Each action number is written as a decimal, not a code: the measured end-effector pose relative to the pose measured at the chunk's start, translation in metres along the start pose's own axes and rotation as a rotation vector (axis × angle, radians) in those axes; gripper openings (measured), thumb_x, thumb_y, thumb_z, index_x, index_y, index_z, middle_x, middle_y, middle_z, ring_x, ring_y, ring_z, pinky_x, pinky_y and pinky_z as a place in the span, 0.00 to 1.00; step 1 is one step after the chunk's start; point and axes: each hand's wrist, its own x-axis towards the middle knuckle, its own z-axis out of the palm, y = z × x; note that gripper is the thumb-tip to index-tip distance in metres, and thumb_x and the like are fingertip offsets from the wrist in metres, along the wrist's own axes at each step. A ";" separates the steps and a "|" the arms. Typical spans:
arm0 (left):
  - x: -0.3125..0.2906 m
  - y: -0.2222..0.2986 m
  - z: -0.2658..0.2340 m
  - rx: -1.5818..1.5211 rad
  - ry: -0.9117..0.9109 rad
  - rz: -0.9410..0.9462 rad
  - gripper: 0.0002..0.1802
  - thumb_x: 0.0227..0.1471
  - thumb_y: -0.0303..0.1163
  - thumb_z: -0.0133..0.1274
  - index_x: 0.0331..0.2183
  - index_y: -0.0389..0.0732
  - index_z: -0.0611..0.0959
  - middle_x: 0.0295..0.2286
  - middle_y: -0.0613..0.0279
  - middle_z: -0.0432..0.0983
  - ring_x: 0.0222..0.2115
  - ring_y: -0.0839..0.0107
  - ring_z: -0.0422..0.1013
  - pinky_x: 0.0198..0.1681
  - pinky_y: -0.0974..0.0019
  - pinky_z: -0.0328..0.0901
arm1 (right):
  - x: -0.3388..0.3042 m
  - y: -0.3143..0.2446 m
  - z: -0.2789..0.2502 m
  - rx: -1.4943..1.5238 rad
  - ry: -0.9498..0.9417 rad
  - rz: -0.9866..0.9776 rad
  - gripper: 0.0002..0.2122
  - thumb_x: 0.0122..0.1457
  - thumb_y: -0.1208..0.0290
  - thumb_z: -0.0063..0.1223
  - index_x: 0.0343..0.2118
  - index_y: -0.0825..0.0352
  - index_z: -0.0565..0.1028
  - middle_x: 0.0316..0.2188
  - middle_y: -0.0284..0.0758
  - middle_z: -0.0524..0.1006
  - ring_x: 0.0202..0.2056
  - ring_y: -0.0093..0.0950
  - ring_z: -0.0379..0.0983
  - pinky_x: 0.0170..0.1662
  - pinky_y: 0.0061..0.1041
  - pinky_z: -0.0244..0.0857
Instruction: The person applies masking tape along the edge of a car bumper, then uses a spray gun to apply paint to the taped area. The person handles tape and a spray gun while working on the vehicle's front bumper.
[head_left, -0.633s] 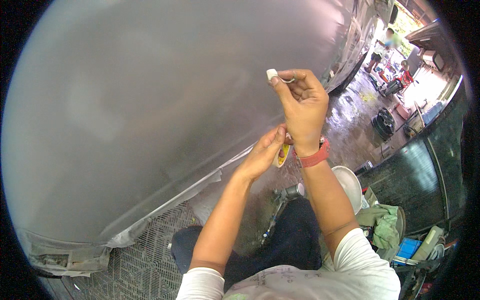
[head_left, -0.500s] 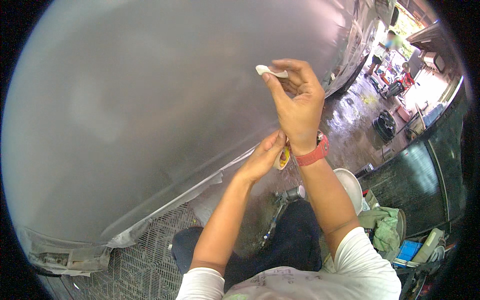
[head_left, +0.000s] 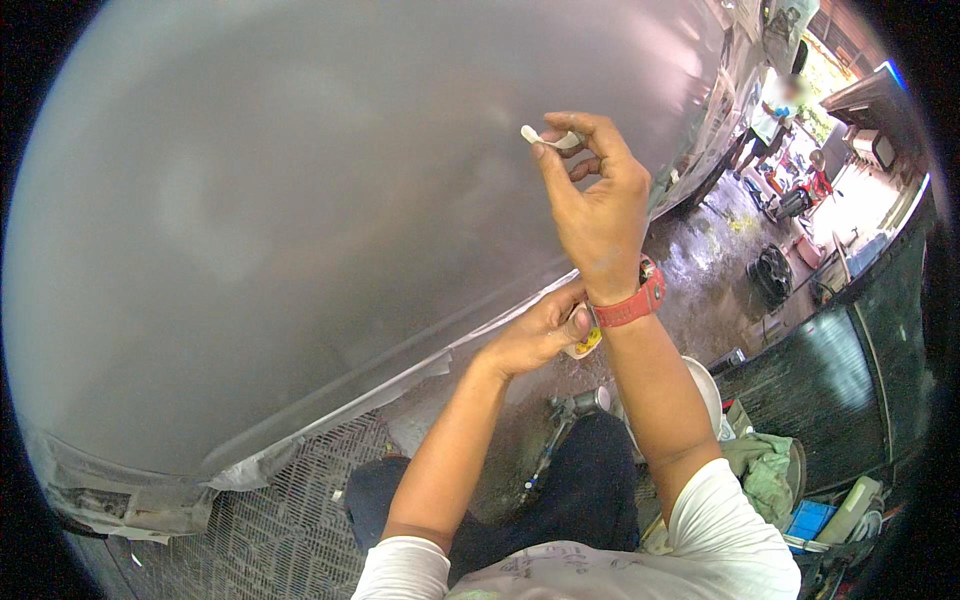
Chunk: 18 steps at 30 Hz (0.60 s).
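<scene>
- Two bare hands were raised in front of a broad grey panel [head_left: 300,200].
- The right hand [head_left: 603,205] was the higher one, its thumb and forefinger clamped on a small white strip [head_left: 532,134], one end of which stuck out past the thumb to the left; the other fingers were curled and spread slightly apart.
- The left hand [head_left: 537,330], lower and just beside the right wrist, had its thumb and fingers closed around a roll [head_left: 587,346] with a yellow inside, partly hidden by the thumb.
- A red watch [head_left: 630,304] circled the right wrist.
- Pale sheeting [head_left: 240,472] ran along the panel's lower edge, above a patterned mat [head_left: 290,500].
- Below the right forearm, a white bowl [head_left: 706,392] showed in part.
- Near it lay a green cloth [head_left: 768,475], and beyond that a blue box [head_left: 810,520].
- Farther off, at the upper right, a person [head_left: 770,118] stood near a red motorbike [head_left: 797,200], with a black wheel [head_left: 771,276] on the floor closer in.
</scene>
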 end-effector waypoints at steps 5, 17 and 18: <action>0.001 0.010 0.005 -0.017 -0.022 -0.064 0.46 0.60 0.66 0.60 0.62 0.37 0.74 0.39 0.71 0.74 0.36 0.81 0.65 0.39 0.71 0.64 | 0.000 0.001 0.001 -0.028 0.009 -0.044 0.11 0.58 0.77 0.66 0.44 0.64 0.81 0.36 0.34 0.85 0.35 0.29 0.81 0.37 0.29 0.73; 0.001 0.014 0.008 -0.010 0.006 -0.052 0.44 0.60 0.66 0.59 0.60 0.38 0.75 0.36 0.71 0.74 0.33 0.81 0.65 0.35 0.71 0.64 | 0.004 -0.001 0.004 -0.100 0.013 -0.097 0.11 0.57 0.78 0.67 0.42 0.65 0.80 0.34 0.35 0.84 0.34 0.30 0.81 0.35 0.30 0.73; 0.001 0.013 0.007 -0.012 -0.001 -0.056 0.44 0.60 0.66 0.59 0.60 0.38 0.75 0.36 0.71 0.74 0.33 0.81 0.65 0.35 0.71 0.64 | 0.005 -0.001 0.004 -0.105 0.012 -0.095 0.11 0.57 0.78 0.67 0.42 0.65 0.80 0.34 0.36 0.84 0.34 0.30 0.82 0.35 0.30 0.73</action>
